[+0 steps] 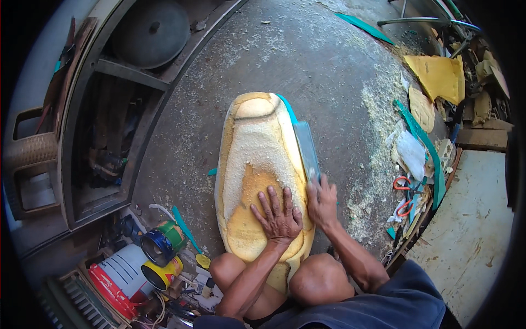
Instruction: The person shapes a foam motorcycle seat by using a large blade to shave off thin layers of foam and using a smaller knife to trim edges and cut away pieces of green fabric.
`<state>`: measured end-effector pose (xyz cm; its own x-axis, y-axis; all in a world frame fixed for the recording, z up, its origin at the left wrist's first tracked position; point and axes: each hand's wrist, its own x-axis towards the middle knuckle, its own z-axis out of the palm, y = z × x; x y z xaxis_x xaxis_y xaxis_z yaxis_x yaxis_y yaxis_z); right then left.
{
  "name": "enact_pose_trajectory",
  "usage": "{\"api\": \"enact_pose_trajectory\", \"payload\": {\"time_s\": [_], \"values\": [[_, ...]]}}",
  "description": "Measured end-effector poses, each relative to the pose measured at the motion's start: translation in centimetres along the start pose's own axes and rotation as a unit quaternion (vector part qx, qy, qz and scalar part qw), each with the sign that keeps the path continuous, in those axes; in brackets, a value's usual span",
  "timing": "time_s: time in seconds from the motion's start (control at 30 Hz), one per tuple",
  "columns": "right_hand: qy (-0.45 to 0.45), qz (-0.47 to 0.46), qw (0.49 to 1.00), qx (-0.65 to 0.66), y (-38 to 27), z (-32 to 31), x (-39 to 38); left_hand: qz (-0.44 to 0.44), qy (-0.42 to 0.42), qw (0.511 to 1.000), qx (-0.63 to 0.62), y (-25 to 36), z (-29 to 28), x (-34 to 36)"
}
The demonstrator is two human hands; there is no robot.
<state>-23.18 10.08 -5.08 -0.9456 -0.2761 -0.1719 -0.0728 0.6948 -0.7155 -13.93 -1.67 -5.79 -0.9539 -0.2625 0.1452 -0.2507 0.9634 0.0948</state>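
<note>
Where the concrete floor [307, 71] lies bare at the centre of the view, a long yellow foam seat cushion [255, 159] rests lengthwise, its near end pressed between the person's knees [318, 277] and its far, rounded end pointing away.

Left hand [278, 215]: flat, fingers spread, palm down on the darker orange patch of the foam near its close end; it grips nothing.

Right hand [322, 200]: closed around the near end of a long flat blade tool [307, 151], which lies along the cushion's right edge, touching the foam. A thin teal strip [286, 108] follows the same edge further up.

Open room: bare floor runs beyond the far end of the cushion and on both sides of it, wider on the right. A band of foam crumbs [378, 126] curves along the right, well apart from the cushion.

Left boundary: a dark metal frame [131, 77] with shelves, its slanted rail near the cushion's left side. At lower left, just beside the left knee, stand paint cans [161, 244], a white and red bucket [123, 279] and a teal-handled tool [186, 230].

Right boundary: a heap of yellow foam offcuts [438, 77], white scraps [411, 153], a long teal strip [422, 142] and orange-handled scissors [404, 197], edged by a pale worn board [471, 230].
</note>
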Motion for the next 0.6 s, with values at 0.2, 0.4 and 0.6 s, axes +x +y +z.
{"api": "enact_pose_trajectory", "payload": {"time_s": [0.2, 0.4, 0.6], "values": [[-0.049, 0.019, 0.998, 0.022, -0.7, 0.4, 6.2, 0.008, -0.033, 0.999, 0.007, -0.7, -0.7, -1.3], [-0.013, 0.023, 1.0, 0.011, -0.1, 0.5, 5.6, 0.015, -0.011, 1.0, 0.009, 0.2, 0.5, 0.8], [0.014, -0.013, 1.0, 0.011, 2.4, 1.7, 0.0, 0.014, 0.007, 1.0, 0.025, -0.4, -0.2, -0.2]]}}
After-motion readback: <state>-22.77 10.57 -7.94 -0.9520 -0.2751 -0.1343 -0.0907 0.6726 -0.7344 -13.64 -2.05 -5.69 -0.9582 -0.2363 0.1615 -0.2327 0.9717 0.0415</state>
